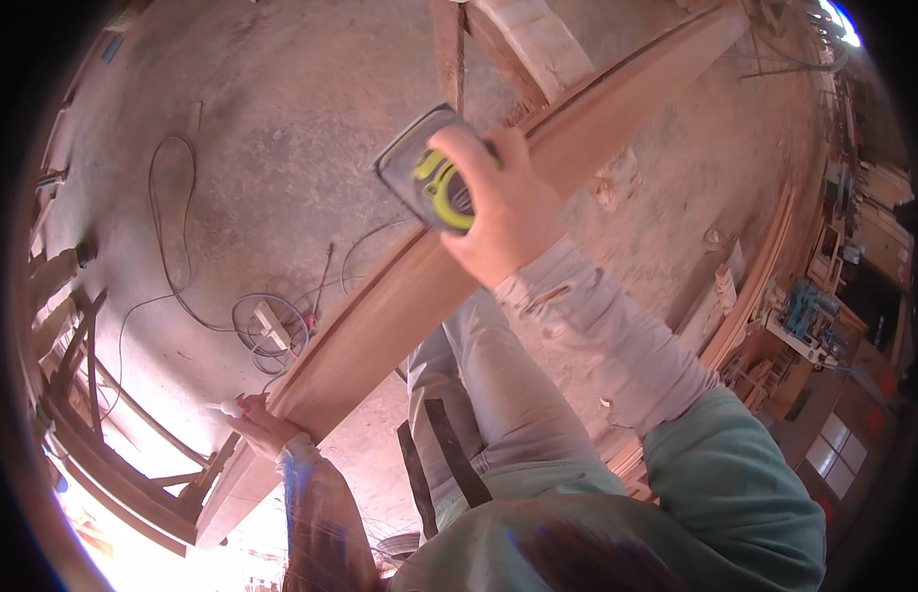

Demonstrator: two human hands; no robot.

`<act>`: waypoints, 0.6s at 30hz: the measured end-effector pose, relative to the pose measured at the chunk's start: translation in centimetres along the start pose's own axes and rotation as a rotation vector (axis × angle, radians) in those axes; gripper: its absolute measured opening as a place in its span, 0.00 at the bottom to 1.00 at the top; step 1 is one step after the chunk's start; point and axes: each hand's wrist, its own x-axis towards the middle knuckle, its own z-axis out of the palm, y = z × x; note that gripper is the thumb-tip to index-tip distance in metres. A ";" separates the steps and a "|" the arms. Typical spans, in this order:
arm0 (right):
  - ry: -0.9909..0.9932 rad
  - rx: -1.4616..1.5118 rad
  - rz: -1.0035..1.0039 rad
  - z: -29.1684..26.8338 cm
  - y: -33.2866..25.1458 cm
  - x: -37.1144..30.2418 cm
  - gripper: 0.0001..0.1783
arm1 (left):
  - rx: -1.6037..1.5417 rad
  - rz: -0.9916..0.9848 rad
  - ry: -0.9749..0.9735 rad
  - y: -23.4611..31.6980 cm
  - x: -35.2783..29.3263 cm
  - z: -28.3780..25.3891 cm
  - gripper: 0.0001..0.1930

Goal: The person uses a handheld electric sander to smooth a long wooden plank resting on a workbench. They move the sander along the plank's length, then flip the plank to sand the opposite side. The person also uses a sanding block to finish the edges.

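A: What is in hand?
B: A grey and yellow-green sander (426,178). The right hand (513,212) is closed around its grip, at the upper edge of a long wooden board (395,306). I cannot tell whether its pad touches the wood.

A: And the left hand (264,429)?
B: It is at the board's lower-left part, well apart from the right. A small white-and-red object (232,407) is at its fingertips; I cannot tell if they are gripping it.

A: How does the board look?
B: Reddish brown, smooth-looking between the hands. It runs diagonally, on past both hands.

A: What is under and around it?
B: A dusty, blotchy floor (271,128). Just beyond the left hand, a pale block (271,326) lies among looped cords. Beyond the right hand, a pale beam (538,39) comes close to the board's far side.

A: And the room's edges?
B: Left of the left hand, curved wooden pieces (104,469) stand in bright light. Well to the right of the right hand, long wooden strips (765,257) run beside a cluttered side with a blue-green machine (804,311).
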 end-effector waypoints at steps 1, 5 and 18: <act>0.008 -0.030 0.005 -0.5 0.6 0.3 0.41 | 0.007 -0.006 -0.001 0.4 -0.1 0.1 0.20; 0.064 -0.099 -0.011 -2.2 2.7 1.4 0.40 | 0.022 -0.019 -0.018 2.1 -0.3 0.1 0.21; 0.500 0.145 -0.150 -6.6 6.3 2.1 0.40 | -0.174 0.110 -0.417 3.4 1.0 2.1 0.16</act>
